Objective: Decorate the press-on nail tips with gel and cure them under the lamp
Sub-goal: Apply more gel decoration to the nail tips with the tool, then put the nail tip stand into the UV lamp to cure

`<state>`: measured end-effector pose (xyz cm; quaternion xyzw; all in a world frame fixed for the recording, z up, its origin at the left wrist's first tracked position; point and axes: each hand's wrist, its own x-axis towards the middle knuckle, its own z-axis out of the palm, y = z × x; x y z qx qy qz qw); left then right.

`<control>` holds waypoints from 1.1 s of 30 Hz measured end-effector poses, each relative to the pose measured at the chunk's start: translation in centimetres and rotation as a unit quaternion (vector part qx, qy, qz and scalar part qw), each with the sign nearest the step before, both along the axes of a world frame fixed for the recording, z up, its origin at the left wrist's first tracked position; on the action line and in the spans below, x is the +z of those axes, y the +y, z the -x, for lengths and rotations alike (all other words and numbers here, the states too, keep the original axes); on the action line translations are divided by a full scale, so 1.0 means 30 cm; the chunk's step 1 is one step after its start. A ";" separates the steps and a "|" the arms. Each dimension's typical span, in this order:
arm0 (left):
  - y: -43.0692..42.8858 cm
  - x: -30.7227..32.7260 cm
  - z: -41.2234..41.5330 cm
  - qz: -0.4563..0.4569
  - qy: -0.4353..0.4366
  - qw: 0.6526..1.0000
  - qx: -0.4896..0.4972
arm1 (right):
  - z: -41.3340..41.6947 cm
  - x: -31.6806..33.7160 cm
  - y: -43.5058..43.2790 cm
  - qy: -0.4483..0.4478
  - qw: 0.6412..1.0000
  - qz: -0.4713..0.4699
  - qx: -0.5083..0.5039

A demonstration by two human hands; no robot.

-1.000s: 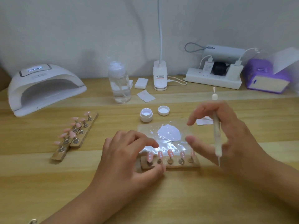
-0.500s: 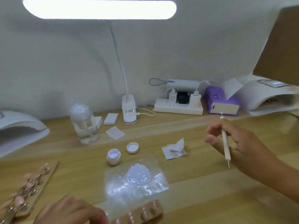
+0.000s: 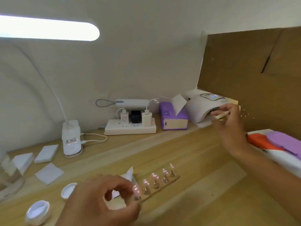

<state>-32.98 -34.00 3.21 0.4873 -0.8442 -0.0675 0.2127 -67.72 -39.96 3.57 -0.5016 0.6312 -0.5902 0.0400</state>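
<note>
Midway through a nail-art session, a person's left hand (image 3: 104, 198) pinches the near end of a wooden strip (image 3: 169, 181). The thumb and forefinger are curled tight together on it, beside the first of five pink nail tips (image 3: 154, 176) that stand in a row on small metal stands. Motion blur hides whether the strip rests on the table (image 3: 203, 185) or is lifted off it.

The strip looks light and stiff, easy to carry in one hand. The tips are likely the delicate part, since they are small, perched high and would smear at a touch if the gel is wet. The safe hold is probably the bare wood at either end, with the strip kept level.

Well apart, at the far right, the right hand (image 3: 228, 123) has its fingers closed round a slim white tool (image 3: 222, 115). It is held at the mouth of the white curing lamp (image 3: 200, 108), whose display is lit. Whether the fingers touch the lamp cannot be told.

Near the left hand lie a crumpled tissue (image 3: 129, 172), an open gel jar (image 3: 38, 212) and its lid (image 3: 68, 190). Farther back are white pads (image 3: 47, 154), the base of a desk lamp (image 3: 71, 139), a power strip (image 3: 130, 128) and a purple box (image 3: 172, 119).
</note>
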 end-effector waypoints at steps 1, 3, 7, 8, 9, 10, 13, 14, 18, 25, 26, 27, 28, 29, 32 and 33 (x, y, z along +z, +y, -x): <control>-0.001 0.021 0.065 -0.032 0.084 0.996 -0.021 | -0.013 -0.001 0.000 0.019 0.999 -0.006 0.029; -0.020 0.003 0.161 -0.043 0.146 0.988 -0.033 | -0.040 0.003 0.018 0.074 0.993 -0.038 0.088; -0.086 -0.054 0.292 -0.056 0.128 0.990 -0.019 | -0.097 0.013 0.080 0.195 0.956 -0.084 0.203; -0.092 -0.067 0.300 -0.050 0.114 0.992 -0.019 | -0.114 0.015 0.099 0.228 0.947 -0.076 0.213; -0.096 -0.080 0.308 -0.046 0.095 0.994 -0.014 | -0.132 0.016 0.117 0.261 0.938 -0.068 0.217; -0.090 -0.079 0.312 -0.037 0.068 0.997 -0.011 | -0.153 0.017 0.135 0.292 0.930 -0.062 0.214; -0.075 -0.033 0.292 0.033 -0.042 0.998 -0.025 | -0.228 0.021 0.174 0.394 0.900 -0.041 0.184; -0.061 -0.004 0.271 0.063 -0.064 0.995 -0.035 | -0.256 0.028 0.183 0.422 0.889 -0.027 0.175; 0.006 0.121 0.085 0.142 -0.037 0.989 -0.014 | -0.363 0.045 0.228 0.466 0.862 0.020 0.200; 0.149 0.126 -0.261 0.072 -0.011 0.994 0.086 | -0.551 -0.036 0.269 0.568 0.780 0.100 0.242; 0.176 0.109 -0.285 0.077 -0.018 0.993 0.086 | -0.567 -0.052 0.270 0.575 0.771 0.093 0.258; 0.201 0.090 -0.303 0.084 -0.027 0.992 0.087 | -0.583 -0.067 0.270 0.576 0.765 0.082 0.276; 0.224 0.073 -0.317 0.093 -0.033 0.991 0.090 | -0.597 -0.078 0.271 0.572 0.762 0.070 0.294; 0.242 0.056 -0.330 0.105 -0.036 0.989 0.095 | -0.610 -0.088 0.270 0.568 0.760 0.058 0.310; 0.274 0.011 -0.352 0.131 -0.033 0.986 0.100 | -0.639 -0.103 0.258 0.565 0.750 0.038 0.341; 0.280 -0.001 -0.355 0.137 -0.030 0.985 0.097 | -0.647 -0.104 0.253 0.567 0.747 0.032 0.347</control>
